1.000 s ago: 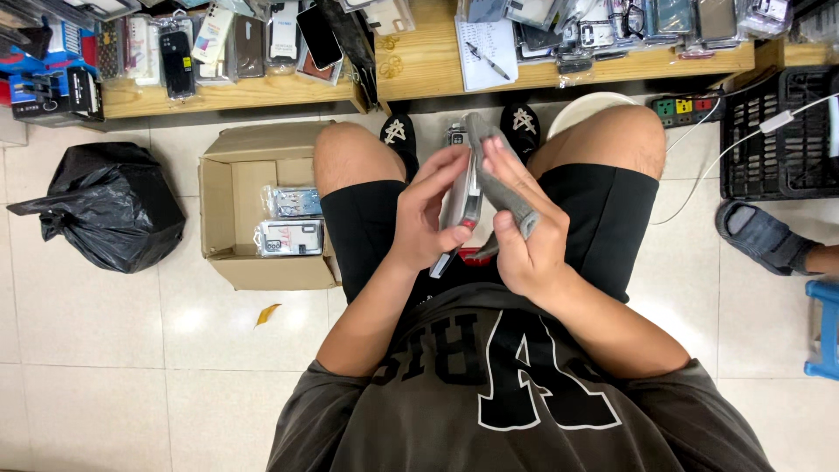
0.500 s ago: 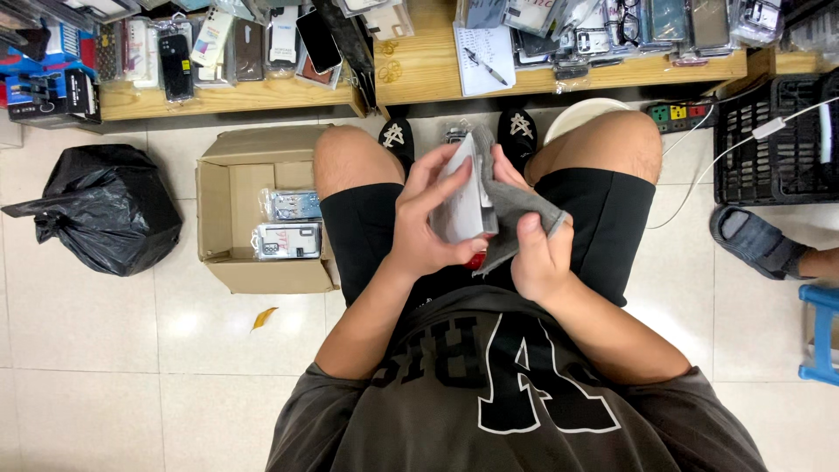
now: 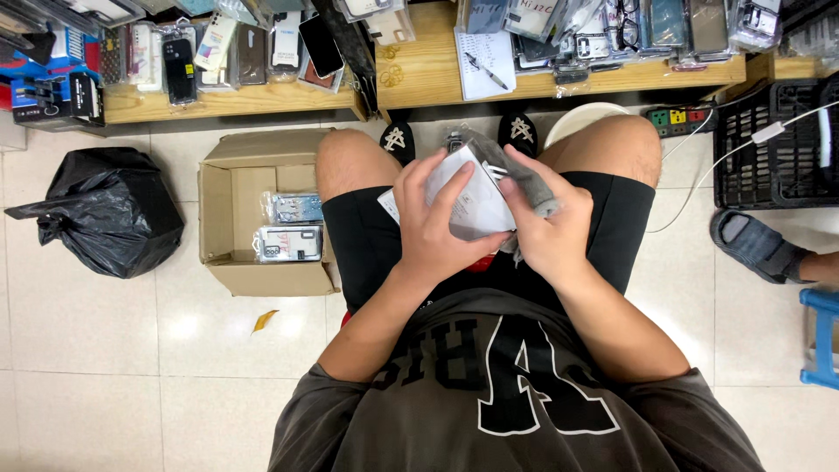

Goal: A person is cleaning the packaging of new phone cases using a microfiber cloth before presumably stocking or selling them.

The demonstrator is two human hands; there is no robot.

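Since half a second ago the pale packet has turned: it stood nearly edge-on between the hands, and now its broad white face lies tilted toward the camera, with the left thumb spread across it. A second ago it was held narrower and more upright.

The left hand [image 3: 441,223] grasps the flat white card-backed plastic packet [image 3: 476,205] from its left edge, fingers curled over the top. The right hand [image 3: 546,229] is closed on the grey phone case [image 3: 529,183] that sticks out from behind the packet's right side, thumb on the packet's edge. Both things are held above the person's lap, between the bare knees, over the black shorts.

The packet is a pale rectangle with faint grey print, too small to make out, and crinkled clear film at its upper end. The case is matte grey and mostly hidden.

On the tiled floor to the left stands an open brown cardboard box [image 3: 229,210] with two clear-packed phone cases inside, and beyond it a black plastic bag [image 3: 109,218]. The wooden bench [image 3: 428,61] ahead carries more packed cases.
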